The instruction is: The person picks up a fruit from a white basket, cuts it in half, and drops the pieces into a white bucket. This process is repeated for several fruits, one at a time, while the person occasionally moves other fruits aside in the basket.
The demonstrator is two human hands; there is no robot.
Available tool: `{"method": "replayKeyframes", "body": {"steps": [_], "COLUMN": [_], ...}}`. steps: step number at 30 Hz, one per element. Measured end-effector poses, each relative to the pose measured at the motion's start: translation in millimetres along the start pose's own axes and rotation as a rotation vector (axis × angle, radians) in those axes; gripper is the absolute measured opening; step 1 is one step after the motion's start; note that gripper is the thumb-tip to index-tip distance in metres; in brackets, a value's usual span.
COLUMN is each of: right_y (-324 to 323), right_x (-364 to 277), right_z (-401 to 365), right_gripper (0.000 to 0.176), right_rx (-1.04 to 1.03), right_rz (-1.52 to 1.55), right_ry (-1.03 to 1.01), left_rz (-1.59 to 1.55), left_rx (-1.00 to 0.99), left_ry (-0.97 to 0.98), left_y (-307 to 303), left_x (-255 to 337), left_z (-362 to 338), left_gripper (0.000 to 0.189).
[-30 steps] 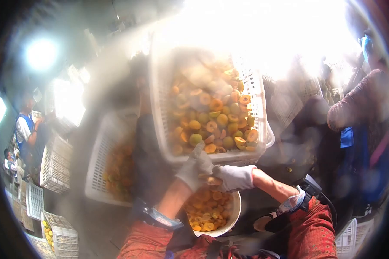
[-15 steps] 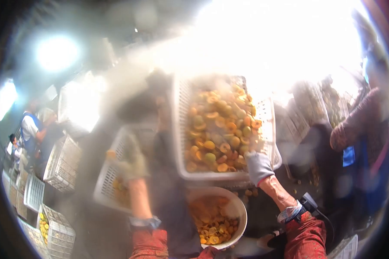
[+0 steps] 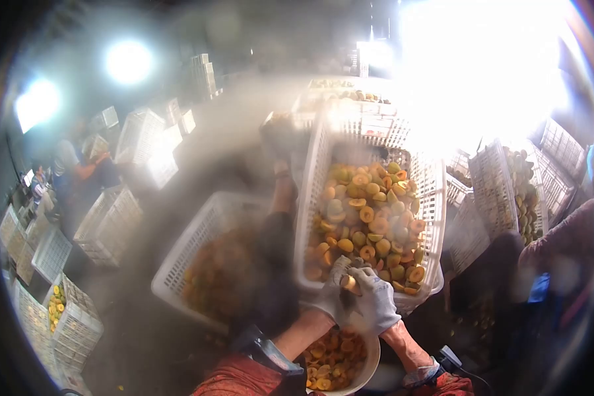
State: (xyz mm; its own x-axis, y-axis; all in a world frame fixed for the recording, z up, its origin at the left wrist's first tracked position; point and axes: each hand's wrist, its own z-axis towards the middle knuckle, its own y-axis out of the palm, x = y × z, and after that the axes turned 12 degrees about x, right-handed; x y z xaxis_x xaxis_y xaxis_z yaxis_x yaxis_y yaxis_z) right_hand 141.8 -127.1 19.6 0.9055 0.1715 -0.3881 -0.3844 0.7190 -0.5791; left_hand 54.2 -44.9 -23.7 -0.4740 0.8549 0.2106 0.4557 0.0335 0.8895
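- Step in hand, judged from the pose: working at a small tan piece between left hand and right hand, both gloved. Cannot identify as cut fruit or tool handle.
- Next move, as a judgement: calls for steady support of the piece from both sides, with fingertips kept out of the way of any edge.
- State of hands: drawn together with fingers curled, not spread — meeting around the piece. Cannot tell which hand bears the grip.
- Pose, with the clock centred on the hands: left forearm reaching in from between 7 and 8 o'clock; right forearm from between 4 and 5 o'clock. Seen just above the near rim of the large crate.
- Place of cut fruit: heaped in that crate, toward 12 o'clock. More in the round bucket, near 6 o'clock, partly hidden by forearms.
- At 9 to 10 o'clock: second white crate, holding orange pieces — blurred by haze.
- Farther out: co-worker's sleeve between 2 and 3 o'clock; tilted crate near 2 o'clock.
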Motion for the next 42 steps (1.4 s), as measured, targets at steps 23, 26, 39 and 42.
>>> {"method": "replayKeyframes", "body": {"steps": [23,26,39,42], "right_y": [37,40,47,52], "right_x": [-54,-51,-51,-50], "right_z": [-15,-20,-35,-38], "right_gripper": [0.029,0.028,0.042,0.047], "right_rx": [-0.018,-0.074,0.107,0.109], "right_rz": [0.071,0.063,0.181,0.193], "right_ry": [0.589,0.619,0.554,0.542], "left_rz": [0.661,0.612,0.611,0.584], "left_rx": [0.242,0.201,0.151,0.183], "left_ry": [0.848,0.811,0.762,0.763], "left_y": [29,32,42,44], "left_x": [36,33,27,29], "left_z": [-37,-43,-52,-55], "left_gripper": [0.049,0.051,0.058,0.060]}}
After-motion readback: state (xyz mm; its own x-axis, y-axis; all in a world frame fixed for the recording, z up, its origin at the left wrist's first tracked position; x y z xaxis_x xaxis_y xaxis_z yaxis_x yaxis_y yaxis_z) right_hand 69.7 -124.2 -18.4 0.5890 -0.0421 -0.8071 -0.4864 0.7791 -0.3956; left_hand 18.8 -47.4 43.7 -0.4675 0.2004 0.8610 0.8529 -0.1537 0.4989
